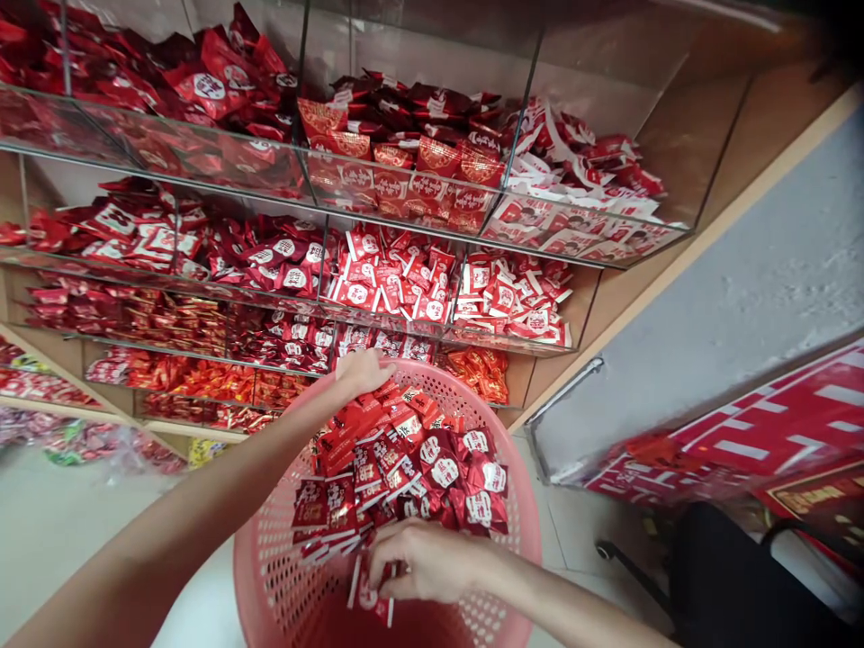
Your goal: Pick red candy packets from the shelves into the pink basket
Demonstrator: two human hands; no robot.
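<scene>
A pink plastic basket (pixel 523 504) sits low in front of me, part filled with red and white candy packets (pixel 418 463). My left hand (pixel 363 369) reaches over the basket's far rim, fingers curled down onto that rim, with the arm crossing from the lower left. My right hand (pixel 424 560) is inside the basket near its front, fingers closed round a few red and white packets (pixel 370 594).
Tiered clear bins (pixel 405 193) full of red candy packets fill the shelving ahead. Orange packets (pixel 481 371) lie in a low bin behind the basket. A grey wall, red printed boxes (pixel 776 432) and a black chair (pixel 735 576) stand to the right.
</scene>
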